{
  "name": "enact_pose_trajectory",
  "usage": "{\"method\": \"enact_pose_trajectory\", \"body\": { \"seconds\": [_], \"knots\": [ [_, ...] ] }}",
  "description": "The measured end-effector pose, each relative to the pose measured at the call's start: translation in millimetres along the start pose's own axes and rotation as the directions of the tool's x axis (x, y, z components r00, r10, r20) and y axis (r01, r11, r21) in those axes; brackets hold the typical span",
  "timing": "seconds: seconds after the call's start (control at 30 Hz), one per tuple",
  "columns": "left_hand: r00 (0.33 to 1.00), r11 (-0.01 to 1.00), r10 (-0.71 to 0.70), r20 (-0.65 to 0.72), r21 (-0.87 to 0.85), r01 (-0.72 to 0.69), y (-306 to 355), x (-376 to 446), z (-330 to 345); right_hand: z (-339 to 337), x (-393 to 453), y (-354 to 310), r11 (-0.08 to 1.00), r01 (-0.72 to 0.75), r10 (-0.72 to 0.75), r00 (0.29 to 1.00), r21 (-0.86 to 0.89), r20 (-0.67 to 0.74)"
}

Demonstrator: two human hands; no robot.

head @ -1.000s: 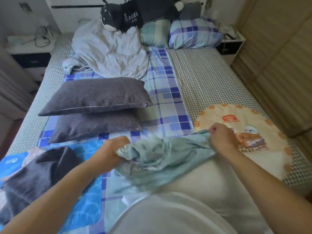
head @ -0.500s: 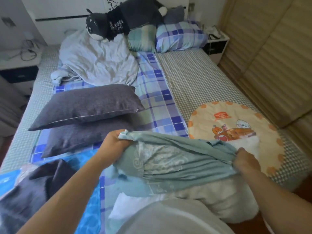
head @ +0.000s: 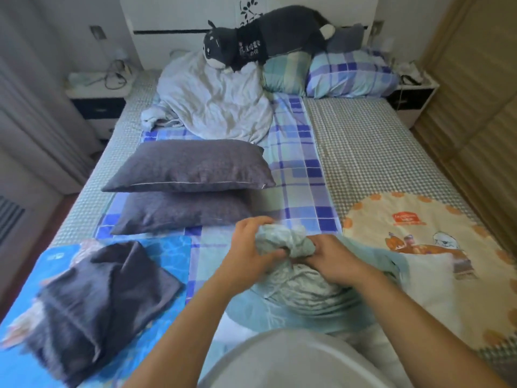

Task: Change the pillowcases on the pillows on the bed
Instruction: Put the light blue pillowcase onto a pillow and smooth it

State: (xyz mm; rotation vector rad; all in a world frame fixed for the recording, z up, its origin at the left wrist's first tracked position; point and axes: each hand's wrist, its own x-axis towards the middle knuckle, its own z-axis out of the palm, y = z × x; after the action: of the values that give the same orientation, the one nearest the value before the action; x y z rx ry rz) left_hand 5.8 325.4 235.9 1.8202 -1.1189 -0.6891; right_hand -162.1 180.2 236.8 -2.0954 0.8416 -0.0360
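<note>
**Teal pillowcase being bunched between both hands**

Teal cloth — the pale pillowcase (head: 282, 240) — is being gathered into a tight wad at the near edge of the bed (head: 372, 152). The wad is being gripped from its left side by the left hand (head: 251, 247), fingers curled over the top and thumb underneath. It is being pinched from the right by the right hand (head: 330, 260), whose fingers are tucked into the folds; the two hands are nearly touching. The rest of the pillowcase is trailing below and to the right of the hands, lying over a white pillow (head: 428, 287) that is showing just right of the right wrist.

Beyond the left hand, two dark grey pillows (head: 190, 169) are being kept stacked one on the other on a blue plaid sheet (head: 296, 175). Well to the left of the left forearm, a folded dark grey cloth (head: 106, 292) is lying on a bright blue mat (head: 167, 253) — whether it is a pillowcase cannot be told. To the right of the right hand, a cream round blanket (head: 419, 219) with a cartoon print is lying spread.

Far beyond both hands, at the headboard, a crumpled pale quilt (head: 212, 105), a grey plush animal (head: 268, 40) and two checked pillows (head: 349, 74) are resting.
</note>
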Motion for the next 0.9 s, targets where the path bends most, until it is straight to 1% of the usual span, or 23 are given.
{"method": "enact_pose_trajectory", "body": {
  "seconds": [0.03,0.07,0.1,0.13,0.17,0.23,0.27,0.3,0.37,0.4,0.43,0.47,0.53,0.57,0.63,0.67,0.7,0.73,0.77,0.8,0.83,0.87,0.9],
  "knots": [
    [0.989,0.994,-0.103,-0.104,-0.034,0.100,-16.2,-14.0,-7.5,-0.3,-5.8,10.0,0.994,-0.032,0.037,0.998,0.106,-0.051],
    [0.948,0.974,-0.225,-0.225,-0.049,0.220,-39.9,-29.1,-17.1,-3.1,-11.7,18.8,0.975,-0.065,0.087,0.992,0.214,-0.096],
    [0.886,0.935,-0.345,-0.311,-0.030,0.353,-62.7,-43.8,-28.2,-7.7,-16.9,24.5,0.952,-0.080,0.126,0.982,0.296,-0.140],
    [0.816,0.873,-0.463,-0.347,-0.017,0.488,-83.7,-57.6,-37.9,-13.2,-20.2,28.7,0.943,-0.085,0.153,0.969,0.320,-0.194],
    [0.761,0.809,-0.568,-0.314,-0.038,0.587,-97.9,-68.1,-42.5,-18.5,-20.6,30.2,0.941,-0.078,0.165,0.955,0.329,-0.246],
    [0.672,0.670,-0.736,-0.080,-0.229,0.706,-102.8,-75.5,-33.4,-26.8,-16.7,26.7,0.941,-0.058,0.165,0.938,0.333,-0.304],
    [0.657,0.628,-0.753,0.030,-0.262,0.733,-96.5,-73.0,-24.3,-28.3,-14.3,20.9,0.946,-0.040,0.142,0.943,0.323,-0.301],
    [0.674,0.643,-0.735,0.076,-0.238,0.728,-87.8,-65.8,-14.0,-27.6,-11.5,17.2,0.952,-0.022,0.113,0.953,0.307,-0.281],
    [0.698,0.687,-0.715,0.030,-0.151,0.711,-67.6,-42.7,4.1,-24.1,-10.0,8.7,0.960,-0.023,0.088,0.971,0.280,-0.222],
    [0.678,0.672,-0.735,-0.006,-0.137,0.728,-63.0,-32.0,8.3,-23.3,-11.1,5.6,0.961,-0.035,0.092,0.976,0.274,-0.197],
    [0.631,0.619,-0.776,0.005,-0.191,0.762,-63.6,-22.9,10.1,-23.4,-12.8,4.3,0.960,-0.035,0.091,0.978,0.280,-0.189],
    [0.568,0.525,-0.819,0.074,-0.302,0.796,-65.1,-16.5,9.6,-24.2,-15.1,3.9,0.959,-0.026,0.083,0.977,0.281,-0.195],
    [0.454,0.288,-0.844,0.286,-0.472,0.833,-66.5,-11.4,8.4,-24.3,-20.2,5.0,0.958,-0.012,0.079,0.972,0.286,-0.223],
    [0.459,0.260,-0.828,0.320,-0.506,0.822,-65.4,-9.0,10.4,-24.8,-21.8,6.5,0.960,-0.015,0.086,0.965,0.278,-0.246],
    [0.525,0.307,-0.809,0.264,-0.572,0.760,-60.6,-3.0,10.3,-29.3,-23.0,4.4,0.972,-0.049,0.117,0.948,0.228,-0.295],
    [0.552,0.346,-0.810,0.195,-0.602,0.720,-61.5,-2.1,4.1,-33.5,-24.4,2.0,0.977,-0.086,0.148,0.929,0.193,-0.338],
    [0.549,0.383,-0.830,0.098,-0.616,0.688,-67.1,-3.2,-4.2,-41.1,-23.7,3.6,0.976,-0.130,0.194,0.887,0.175,-0.420],
    [0.517,0.422,-0.856,-0.014,-0.596,0.683,-80.0,-6.1,-14.4,-53.6,-22.0,7.1,0.962,-0.186,0.267,0.803,0.200,-0.533],
    [0.460,0.427,-0.883,-0.093,-0.566,0.705,-96.6,-14.9,-25.2,-68.7,-20.3,12.7,0.930,-0.228,0.364,0.684,0.289,-0.632],
    [0.404,0.387,-0.909,-0.103,-0.564,0.729,-110.3,-29.5,-31.9,-81.1,-17.7,16.8,0.888,-0.232,0.454,0.570,0.396,-0.684],
    [0.385,0.328,-0.922,-0.041,-0.612,0.720,-116.5,-42.8,-34.2,-88.7,-13.9,20.3,0.854,-0.204,0.511,0.499,0.478,-0.700],
    [0.413,0.274,-0.910,0.036,-0.694,0.666,-119.1,-48.0,-31.3,-92.2,-9.6,18.5,0.852,-0.162,0.509,0.486,0.499,-0.711],
    [0.460,0.210,-0.882,0.104,-0.786,0.581,-116.4,-49.3,-26.5,-92.8,-3.3,16.2,0.867,-0.118,0.474,0.497,0.485,-0.727]
  ]
}}
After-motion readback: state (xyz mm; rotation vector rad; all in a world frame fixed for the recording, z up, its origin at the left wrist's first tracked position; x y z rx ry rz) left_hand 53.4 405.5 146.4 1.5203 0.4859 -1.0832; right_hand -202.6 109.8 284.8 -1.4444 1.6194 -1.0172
